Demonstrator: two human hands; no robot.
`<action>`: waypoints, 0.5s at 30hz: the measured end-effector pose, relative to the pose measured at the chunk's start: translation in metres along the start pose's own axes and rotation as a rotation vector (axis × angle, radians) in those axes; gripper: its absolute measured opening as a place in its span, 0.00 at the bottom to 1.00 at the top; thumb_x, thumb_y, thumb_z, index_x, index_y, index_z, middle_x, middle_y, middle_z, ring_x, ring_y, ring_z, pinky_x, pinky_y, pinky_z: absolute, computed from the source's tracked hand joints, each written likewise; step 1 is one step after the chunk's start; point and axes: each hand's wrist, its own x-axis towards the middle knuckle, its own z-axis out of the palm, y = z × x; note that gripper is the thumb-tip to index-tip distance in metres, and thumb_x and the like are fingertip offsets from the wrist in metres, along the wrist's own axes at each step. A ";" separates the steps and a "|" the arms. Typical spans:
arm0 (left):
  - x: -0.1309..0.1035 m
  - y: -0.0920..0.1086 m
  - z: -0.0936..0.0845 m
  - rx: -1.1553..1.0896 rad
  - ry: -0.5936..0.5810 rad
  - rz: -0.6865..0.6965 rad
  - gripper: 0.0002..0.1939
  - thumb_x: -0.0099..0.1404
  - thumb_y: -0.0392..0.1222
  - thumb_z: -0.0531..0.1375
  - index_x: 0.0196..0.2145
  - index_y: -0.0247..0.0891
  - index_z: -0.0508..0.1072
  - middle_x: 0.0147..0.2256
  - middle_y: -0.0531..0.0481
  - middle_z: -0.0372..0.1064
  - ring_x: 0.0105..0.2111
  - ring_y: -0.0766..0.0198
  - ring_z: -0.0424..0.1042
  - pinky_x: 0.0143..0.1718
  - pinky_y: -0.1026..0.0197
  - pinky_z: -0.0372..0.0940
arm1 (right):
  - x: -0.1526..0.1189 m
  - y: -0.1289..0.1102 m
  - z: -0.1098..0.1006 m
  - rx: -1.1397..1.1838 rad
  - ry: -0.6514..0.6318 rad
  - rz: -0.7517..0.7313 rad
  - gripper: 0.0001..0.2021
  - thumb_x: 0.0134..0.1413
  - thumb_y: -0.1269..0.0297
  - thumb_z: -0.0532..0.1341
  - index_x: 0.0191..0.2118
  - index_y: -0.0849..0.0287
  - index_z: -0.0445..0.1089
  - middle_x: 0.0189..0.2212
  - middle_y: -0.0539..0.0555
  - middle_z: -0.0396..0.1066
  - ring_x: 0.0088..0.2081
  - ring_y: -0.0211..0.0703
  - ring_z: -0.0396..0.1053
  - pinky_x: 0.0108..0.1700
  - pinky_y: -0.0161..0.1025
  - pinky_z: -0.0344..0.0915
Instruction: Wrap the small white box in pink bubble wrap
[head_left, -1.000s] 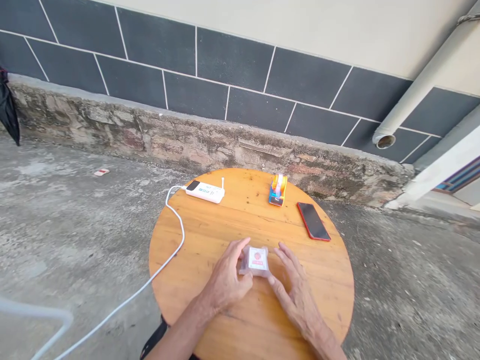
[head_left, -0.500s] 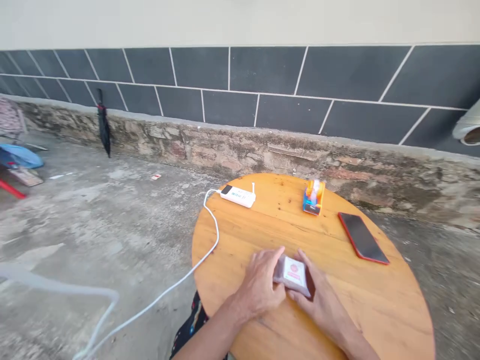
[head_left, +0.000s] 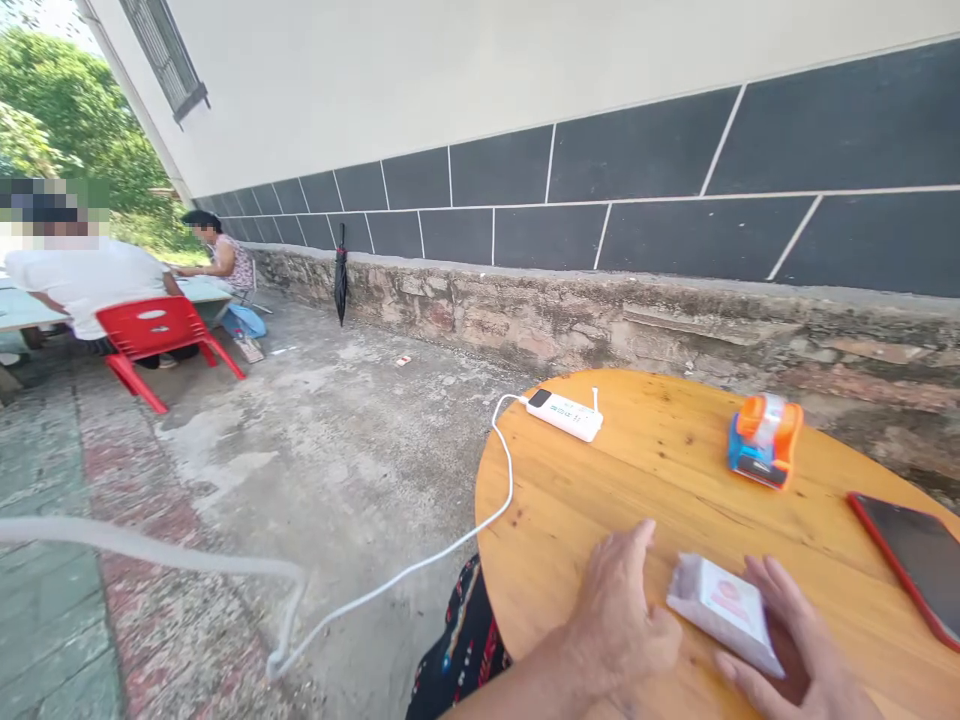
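Note:
A small plastic-wrapped packet with a white label and red print (head_left: 724, 607) lies on the round wooden table (head_left: 600, 490). To its left is my left hand (head_left: 626, 605), thumb and fingers apart, with a small gap between it and the packet. My right hand (head_left: 795, 645) is at the packet's right end, its fingers spread around that end; whether a fingertip touches it is unclear. Neither hand grips anything.
Toward the table's far edge lie a white power strip (head_left: 565, 415) with a cable and an orange-blue tape dispenser (head_left: 765, 440). A red-edged phone (head_left: 915, 560) lies at the right. Farther left, two people sit at another table, one on a red chair (head_left: 154, 330).
The view has swung left, bringing the seated people into sight. My left hand has come away from the packet, and my right hand's fingers have loosened around it.

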 end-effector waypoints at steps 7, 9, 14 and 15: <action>0.016 -0.009 -0.002 -0.570 0.316 -0.318 0.27 0.57 0.31 0.51 0.55 0.31 0.58 0.45 0.38 0.70 0.44 0.58 0.71 0.48 0.52 0.64 | -0.005 -0.020 -0.014 0.591 0.111 0.199 0.28 0.57 0.45 0.51 0.60 0.52 0.55 0.61 0.60 0.56 0.59 0.57 0.58 0.59 0.59 0.53; 0.020 -0.008 -0.005 -0.632 0.351 -0.357 0.25 0.59 0.33 0.49 0.55 0.29 0.58 0.45 0.36 0.69 0.44 0.58 0.72 0.46 0.54 0.66 | -0.004 -0.017 -0.013 0.572 0.249 0.218 0.25 0.59 0.47 0.52 0.58 0.53 0.59 0.61 0.60 0.55 0.57 0.56 0.61 0.57 0.58 0.57; 0.021 -0.005 -0.008 -0.690 0.398 -0.385 0.21 0.57 0.34 0.52 0.50 0.29 0.64 0.42 0.38 0.71 0.41 0.60 0.73 0.43 0.57 0.67 | -0.006 -0.016 -0.007 0.430 0.366 0.233 0.26 0.59 0.47 0.51 0.57 0.56 0.59 0.59 0.59 0.57 0.56 0.52 0.62 0.54 0.51 0.63; 0.021 -0.005 -0.008 -0.691 0.400 -0.385 0.20 0.57 0.34 0.53 0.48 0.29 0.66 0.41 0.39 0.72 0.41 0.60 0.73 0.43 0.57 0.67 | -0.006 -0.017 -0.006 0.403 0.357 0.247 0.27 0.59 0.46 0.51 0.57 0.58 0.59 0.57 0.60 0.59 0.55 0.52 0.63 0.54 0.51 0.62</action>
